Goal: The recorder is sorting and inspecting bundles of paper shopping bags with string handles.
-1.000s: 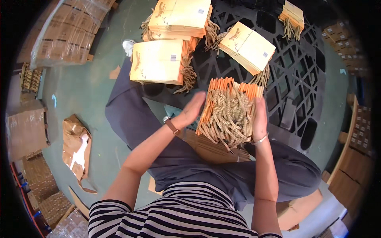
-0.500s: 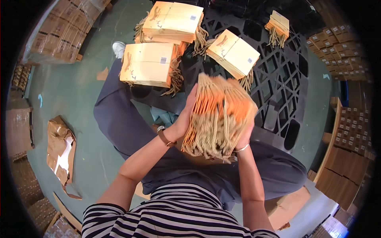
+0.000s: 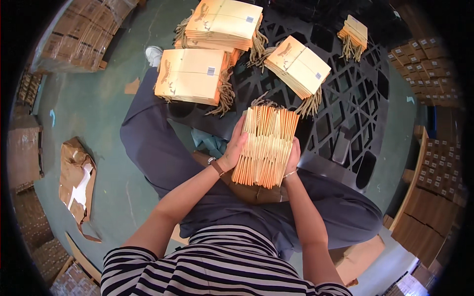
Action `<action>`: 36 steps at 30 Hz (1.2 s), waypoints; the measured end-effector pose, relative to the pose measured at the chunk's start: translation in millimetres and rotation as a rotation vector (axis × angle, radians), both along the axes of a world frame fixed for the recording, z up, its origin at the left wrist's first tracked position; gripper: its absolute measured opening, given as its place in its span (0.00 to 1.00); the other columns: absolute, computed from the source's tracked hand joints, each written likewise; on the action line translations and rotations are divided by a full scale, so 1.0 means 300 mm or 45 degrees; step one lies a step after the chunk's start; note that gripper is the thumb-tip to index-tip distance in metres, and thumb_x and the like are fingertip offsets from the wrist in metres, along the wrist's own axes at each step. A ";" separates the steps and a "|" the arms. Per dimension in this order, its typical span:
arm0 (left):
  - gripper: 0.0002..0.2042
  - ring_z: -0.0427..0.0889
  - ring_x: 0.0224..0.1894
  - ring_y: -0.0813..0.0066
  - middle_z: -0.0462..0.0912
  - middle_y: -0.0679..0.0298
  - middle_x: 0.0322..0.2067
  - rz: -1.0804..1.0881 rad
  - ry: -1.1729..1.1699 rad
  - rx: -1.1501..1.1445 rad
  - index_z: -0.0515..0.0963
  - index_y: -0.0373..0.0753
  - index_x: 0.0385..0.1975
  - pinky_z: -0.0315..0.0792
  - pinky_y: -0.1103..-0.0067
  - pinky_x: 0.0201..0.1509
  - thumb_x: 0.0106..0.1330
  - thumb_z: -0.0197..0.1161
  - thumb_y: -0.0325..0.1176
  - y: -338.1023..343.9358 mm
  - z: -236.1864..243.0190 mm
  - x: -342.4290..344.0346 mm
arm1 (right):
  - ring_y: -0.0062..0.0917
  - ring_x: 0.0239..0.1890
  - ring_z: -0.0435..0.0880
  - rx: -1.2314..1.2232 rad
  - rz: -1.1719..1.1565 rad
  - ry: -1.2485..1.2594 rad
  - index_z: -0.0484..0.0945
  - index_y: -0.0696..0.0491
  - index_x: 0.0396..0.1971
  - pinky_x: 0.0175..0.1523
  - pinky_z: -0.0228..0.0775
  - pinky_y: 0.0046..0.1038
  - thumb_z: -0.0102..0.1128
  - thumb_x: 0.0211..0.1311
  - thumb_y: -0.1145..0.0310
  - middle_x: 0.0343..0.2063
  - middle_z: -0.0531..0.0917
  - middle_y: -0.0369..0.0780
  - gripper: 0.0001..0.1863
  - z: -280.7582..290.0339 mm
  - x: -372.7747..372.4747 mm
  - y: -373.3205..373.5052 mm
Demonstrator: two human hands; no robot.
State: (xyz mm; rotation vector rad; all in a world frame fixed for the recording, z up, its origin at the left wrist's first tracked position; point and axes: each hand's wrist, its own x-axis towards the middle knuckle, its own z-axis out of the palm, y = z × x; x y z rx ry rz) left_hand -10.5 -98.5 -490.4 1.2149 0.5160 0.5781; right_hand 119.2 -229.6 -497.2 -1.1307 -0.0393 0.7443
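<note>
Between my two hands stands a thick stack of paper bags (image 3: 266, 148), cream and orange, its folded edges facing up at me. Brown twisted rope handles stick out at its far end. My left hand (image 3: 234, 151) presses flat along its left side, fingers closed against it. On the opposite side my right hand (image 3: 294, 157) clasps it, with part of the fingers hidden behind the stack. Beyond lie tied bundles of similar bags: a front-left bundle (image 3: 190, 76), a taller pile (image 3: 224, 22) behind it, and another bundle (image 3: 298, 66) to the right.
A black plastic pallet (image 3: 340, 153) with a lattice top carries the bundles, including a small bundle (image 3: 354, 32) at far right. Torn brown paper (image 3: 76, 182) lies on the green floor (image 3: 116, 163) at left. Wrapped cartons (image 3: 81, 34) and stacked boxes (image 3: 424, 69) stand around.
The stack of paper bags has turned in my hands: its rope handles, nearest me before, are now at the far end, and the folded edges face up. Both hands still hold it.
</note>
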 end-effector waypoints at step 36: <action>0.27 0.77 0.43 0.72 0.78 0.57 0.44 -0.131 0.370 -1.228 0.70 0.35 0.53 0.70 0.77 0.46 0.66 0.46 0.53 0.129 0.019 0.090 | 0.29 0.36 0.78 -0.444 0.426 -0.158 0.60 0.64 0.55 0.41 0.73 0.22 0.64 0.52 0.70 0.43 0.76 0.50 0.32 0.411 0.108 0.054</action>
